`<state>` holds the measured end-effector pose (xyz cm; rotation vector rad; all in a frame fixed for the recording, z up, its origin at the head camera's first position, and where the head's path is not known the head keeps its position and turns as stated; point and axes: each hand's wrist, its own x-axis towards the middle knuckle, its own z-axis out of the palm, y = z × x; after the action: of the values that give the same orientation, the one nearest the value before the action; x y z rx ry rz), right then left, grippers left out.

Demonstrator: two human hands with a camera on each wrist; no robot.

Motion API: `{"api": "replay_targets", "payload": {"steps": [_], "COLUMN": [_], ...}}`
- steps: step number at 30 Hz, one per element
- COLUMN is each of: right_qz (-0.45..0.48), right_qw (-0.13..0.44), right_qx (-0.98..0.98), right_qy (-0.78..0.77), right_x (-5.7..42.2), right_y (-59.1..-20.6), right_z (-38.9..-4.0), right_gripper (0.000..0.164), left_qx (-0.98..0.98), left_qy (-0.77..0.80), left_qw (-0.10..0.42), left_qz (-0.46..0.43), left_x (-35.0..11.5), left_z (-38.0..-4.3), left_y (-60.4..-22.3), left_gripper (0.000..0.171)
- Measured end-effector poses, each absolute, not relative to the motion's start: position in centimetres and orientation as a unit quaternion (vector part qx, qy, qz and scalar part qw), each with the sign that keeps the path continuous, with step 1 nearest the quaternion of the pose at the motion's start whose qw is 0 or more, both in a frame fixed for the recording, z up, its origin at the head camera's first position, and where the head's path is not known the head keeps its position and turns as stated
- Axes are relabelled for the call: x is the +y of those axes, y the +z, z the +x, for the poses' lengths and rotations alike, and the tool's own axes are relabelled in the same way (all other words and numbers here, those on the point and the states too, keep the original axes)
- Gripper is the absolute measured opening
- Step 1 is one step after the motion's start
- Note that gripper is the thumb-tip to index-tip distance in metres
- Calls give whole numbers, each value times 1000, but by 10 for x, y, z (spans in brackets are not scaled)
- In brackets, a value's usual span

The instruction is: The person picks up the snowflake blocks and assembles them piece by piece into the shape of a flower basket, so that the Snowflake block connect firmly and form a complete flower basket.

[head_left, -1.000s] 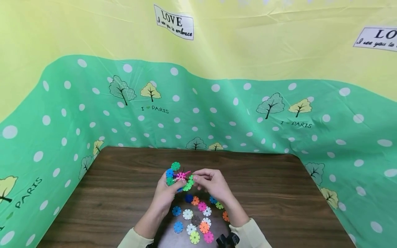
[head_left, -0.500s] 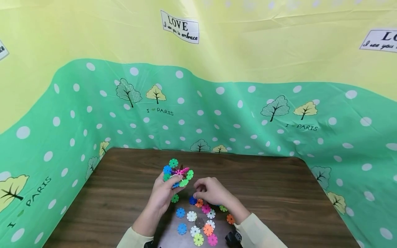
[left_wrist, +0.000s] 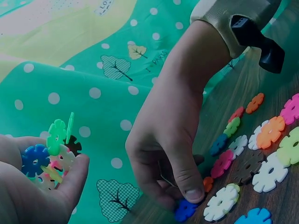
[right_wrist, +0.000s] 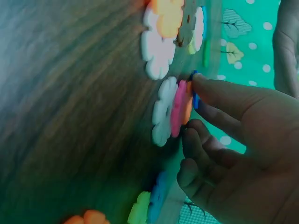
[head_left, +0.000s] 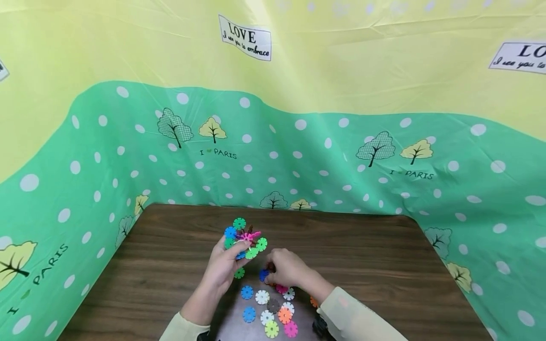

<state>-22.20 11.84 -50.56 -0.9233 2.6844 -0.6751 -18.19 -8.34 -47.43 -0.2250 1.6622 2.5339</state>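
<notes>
My left hand [head_left: 220,266] grips a cluster of interlocked snowflake discs [head_left: 246,237], its thumb over the front. The cluster mixes pink, blue, white, brown and green notched pieces; bright green discs [left_wrist: 57,136] stick out from it in the left wrist view. Down at the table, my right hand [head_left: 287,266] pinches a dark blue snowflake disc [right_wrist: 196,93] between thumb and index finger. In the right wrist view an orange disc [right_wrist: 188,103] and a pink disc [right_wrist: 178,109] lie right beside it. From the head, this hand covers most of the orange one.
Loose snowflake discs lie near me on the brown wooden table [head_left: 179,255]: blue [head_left: 247,292], white [head_left: 262,297], grey-brown [head_left: 273,306], yellow-green [head_left: 271,328] and others. A single green disc [head_left: 240,273] sits beside the left hand. A patterned green and yellow cloth [head_left: 298,142] hangs around the table.
My right hand has come away from the cluster, moved down to the table and taken hold of the dark blue disc. The left hand keeps the cluster, a little further left.
</notes>
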Motion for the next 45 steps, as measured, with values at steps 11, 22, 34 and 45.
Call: {"api": "replay_targets", "payload": {"steps": [11, 22, 34, 45], "right_qz": [-267, -167, -198, -193], "right_qw": [126, -2, -20, -19], "right_qx": [871, 795, 771, 803], "right_qy": [-393, -583, -605, -563], "right_x": [132, 149, 144, 141], "right_y": [-494, -463, -469, -469], "right_z": [-227, -215, -216, -214], "right_gripper": [9, 8, 12, 11], "left_qx": [554, 585, 632, 703], "left_qy": [828, 806, 772, 711], "left_qw": [54, 66, 52, 22], "left_qz": [-71, -56, -30, 14], "left_x": [-82, -77, -75, -71], "left_z": [-182, -181, -177, -173], "left_y": [-479, -477, -477, -479], "left_gripper": [40, 43, 46, 40]}}
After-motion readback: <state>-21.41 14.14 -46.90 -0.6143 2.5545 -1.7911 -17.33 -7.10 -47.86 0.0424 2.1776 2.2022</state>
